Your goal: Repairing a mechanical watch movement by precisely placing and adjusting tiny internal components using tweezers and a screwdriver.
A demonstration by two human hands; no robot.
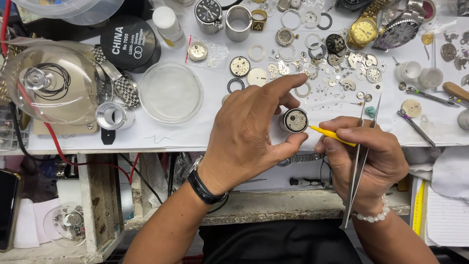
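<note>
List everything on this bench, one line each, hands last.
Watch movement: one, silver, held at bench edge.
Yellow stick: one, tip at movement.
Tweezers: one, steel, in right hand.
Petri dish: one, clear, bench left.
Glass dome: one, clear, far left.
Black tin: one, round, top left.
Gold watch: one, top right.
Loose gears and dials: many, silver, top centre.
Left hand: fingers pinch movement.
Right hand: holds stick and tweezers.

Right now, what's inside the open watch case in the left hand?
The watch case shows its round movement, a yellow stick tip at its edge. The left hand hides the case's near side.
</note>
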